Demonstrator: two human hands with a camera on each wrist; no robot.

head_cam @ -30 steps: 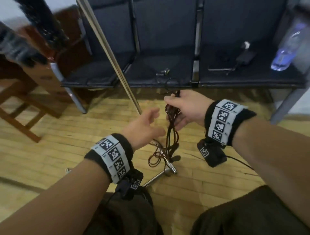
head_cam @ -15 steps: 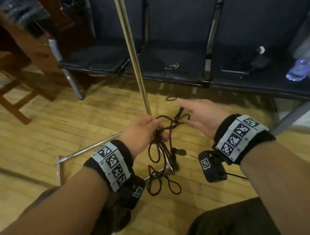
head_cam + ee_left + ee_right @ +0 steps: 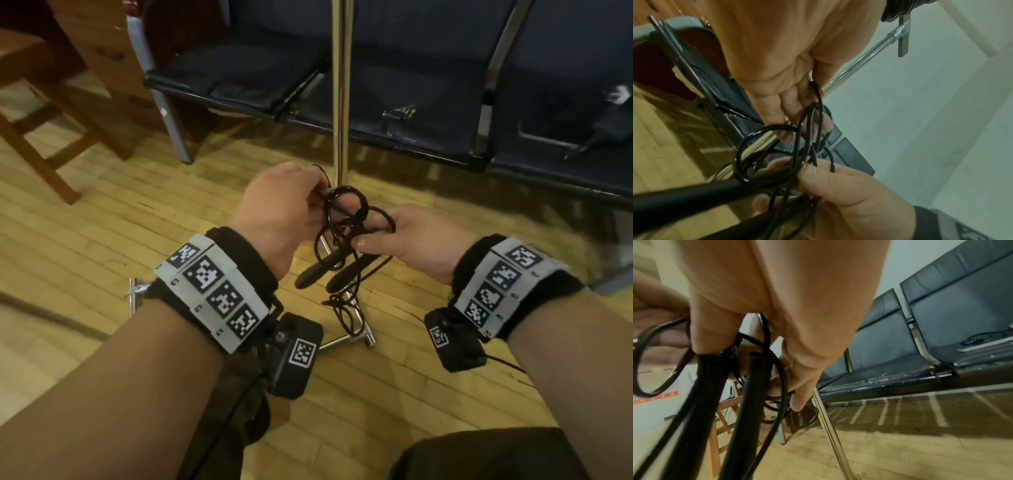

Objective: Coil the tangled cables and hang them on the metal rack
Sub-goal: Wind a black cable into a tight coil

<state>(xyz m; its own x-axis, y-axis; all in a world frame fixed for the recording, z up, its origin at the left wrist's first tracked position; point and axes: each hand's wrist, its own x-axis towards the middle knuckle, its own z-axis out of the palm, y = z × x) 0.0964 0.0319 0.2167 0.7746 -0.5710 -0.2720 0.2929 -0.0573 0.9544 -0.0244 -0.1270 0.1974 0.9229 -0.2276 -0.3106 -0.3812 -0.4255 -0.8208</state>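
A tangled black cable (image 3: 346, 222) hangs between both hands just in front of the metal rack's upright pole (image 3: 340, 102). My left hand (image 3: 322, 197) pinches the upper loops (image 3: 807, 123) in curled fingers. Lower and to the right, my right hand (image 3: 373, 238) grips the strands between thumb (image 3: 711, 331) and fingers. Two thick black plug ends (image 3: 317, 274) dangle below the hands, and thin strands trail down to the rack's base (image 3: 346, 337) on the floor. How the strands cross inside the bundle is hidden.
A row of dark bench seats (image 3: 239, 78) stands right behind the rack, with a small metal object (image 3: 399, 113) and a charger (image 3: 609, 126) on them. A wooden chair (image 3: 41, 137) is at the left. The floor (image 3: 102, 240) is wood planks.
One second ago only my right hand held the cable. Then my left hand took it while the right opened. Now both grip it, raised higher and gathered into loops.
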